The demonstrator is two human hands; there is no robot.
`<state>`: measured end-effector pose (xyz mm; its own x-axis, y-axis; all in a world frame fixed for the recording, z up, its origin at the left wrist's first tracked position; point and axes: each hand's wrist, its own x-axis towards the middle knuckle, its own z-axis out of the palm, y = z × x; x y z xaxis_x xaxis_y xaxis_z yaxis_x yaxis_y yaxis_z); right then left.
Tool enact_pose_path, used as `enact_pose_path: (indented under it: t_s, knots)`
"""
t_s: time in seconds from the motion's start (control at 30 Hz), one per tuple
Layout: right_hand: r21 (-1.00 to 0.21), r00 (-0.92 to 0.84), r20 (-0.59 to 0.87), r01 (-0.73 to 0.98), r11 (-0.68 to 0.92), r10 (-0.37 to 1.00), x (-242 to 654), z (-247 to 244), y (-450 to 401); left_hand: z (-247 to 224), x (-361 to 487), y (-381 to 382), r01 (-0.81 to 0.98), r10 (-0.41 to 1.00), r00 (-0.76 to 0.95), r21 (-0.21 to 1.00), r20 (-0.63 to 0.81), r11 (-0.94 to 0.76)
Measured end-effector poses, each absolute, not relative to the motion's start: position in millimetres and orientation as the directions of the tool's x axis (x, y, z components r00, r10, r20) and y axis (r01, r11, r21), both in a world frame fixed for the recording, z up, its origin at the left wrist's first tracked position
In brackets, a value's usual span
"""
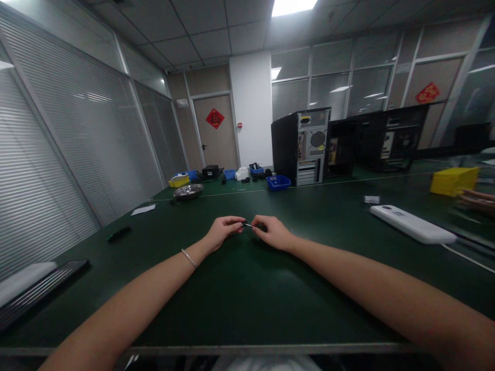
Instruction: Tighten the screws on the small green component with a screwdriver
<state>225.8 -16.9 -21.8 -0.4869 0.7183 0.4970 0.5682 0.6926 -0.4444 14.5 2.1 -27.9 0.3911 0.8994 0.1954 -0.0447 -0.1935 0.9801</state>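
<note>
Over the middle of the green table (247, 299) my two hands nearly meet. My left hand (223, 232), with a bracelet (189, 258) on its wrist, pinches a small dark piece (244, 223) between thumb and fingers. The kind of this piece is too small to tell. My right hand (273, 232) is closed on a thin tool with a bright metal shaft (249, 225), whose tip points left and touches or nearly touches the dark piece. Most of the tool's handle is hidden inside my right fingers.
A metal bowl (188, 191), a blue bin (278, 182) and a computer tower (313, 147) stand at the back. On the right are a white power strip (412, 224), a yellow box (454, 181) and a blurred hand (477, 200). A keyboard (46, 288) lies left.
</note>
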Motion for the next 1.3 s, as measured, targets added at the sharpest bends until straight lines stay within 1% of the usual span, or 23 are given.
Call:
enact_pose_path:
  t_s: [0.27,0.63,1.0,1.3]
  knots:
    - [-0.478,-0.519,0.485,0.517,0.710,0.704,226.9,-22.0,-15.0,-26.0,14.2,-0.7,-0.032,0.890,0.403,0.975,0.213,-0.219]
    - [-0.511,-0.565,0.467,0.455,0.729,0.680,230.3,-21.4,-15.5,-27.4,10.6,1.5,-0.073,0.876,0.460,0.989,0.145,-0.125]
    - [-0.590,-0.607,0.442,0.358,0.724,0.661,231.6,-18.4,-16.8,-26.7,9.4,1.9,-0.120,0.861,0.499,0.992,0.100,-0.045]
    - [-0.599,-0.589,0.454,0.354,0.718,0.669,229.6,-19.0,-17.2,-22.8,12.1,-2.5,-0.117,0.861,0.498,0.992,0.104,-0.052]
